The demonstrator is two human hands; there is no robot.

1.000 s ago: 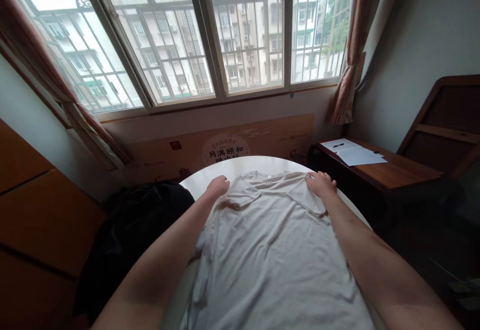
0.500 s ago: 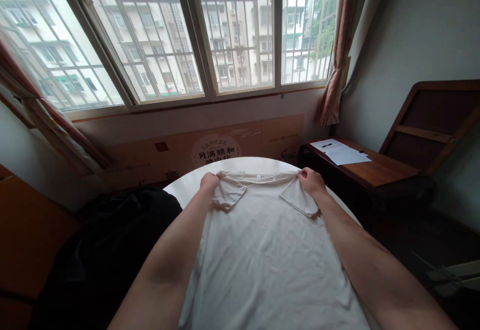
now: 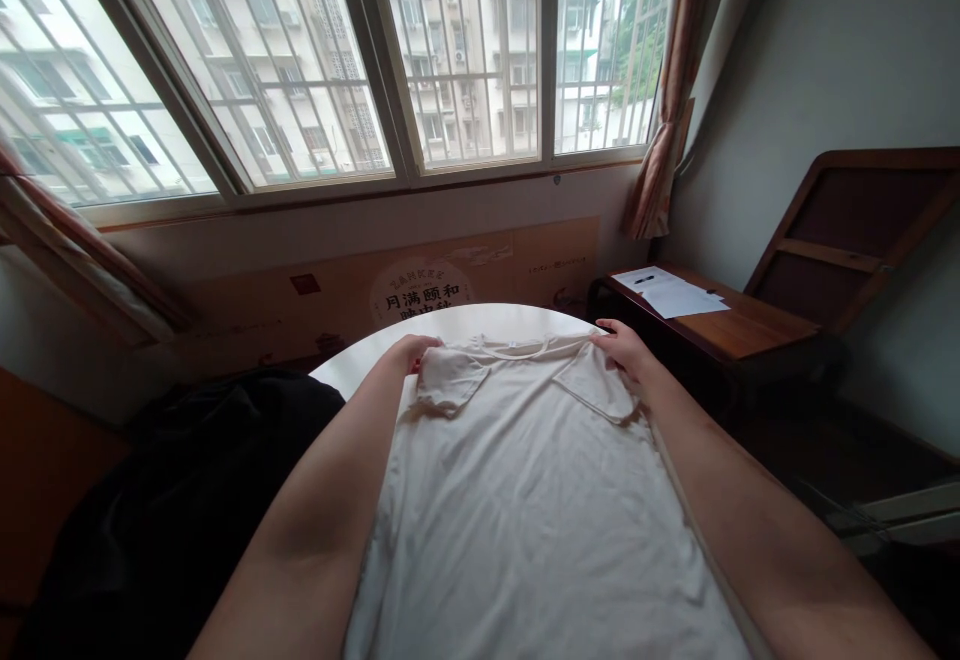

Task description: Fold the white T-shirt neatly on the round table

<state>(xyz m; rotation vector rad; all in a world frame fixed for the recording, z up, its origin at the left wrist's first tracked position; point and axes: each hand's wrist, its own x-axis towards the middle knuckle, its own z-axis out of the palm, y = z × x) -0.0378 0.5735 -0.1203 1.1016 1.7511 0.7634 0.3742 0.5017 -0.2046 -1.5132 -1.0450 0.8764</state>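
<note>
Single head-worn view, looking forward and down along both forearms over the round white worktop (image 3: 360,365), close above the shirt (image 3: 525,500), facing the barred window (image 3: 375,70); side desk (image 3: 720,325) at right edge.

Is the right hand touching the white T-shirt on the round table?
Touching. In the head view the right hand rests on the white T-shirt at its shoulder, fingers lying on the folded sleeve with no gap.

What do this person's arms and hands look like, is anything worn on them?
Both forearms are bare, with no sleeves in view. The left hand and the right hand wear no gloves; no watch, bracelet or ring shows. No markings are visible.
</note>
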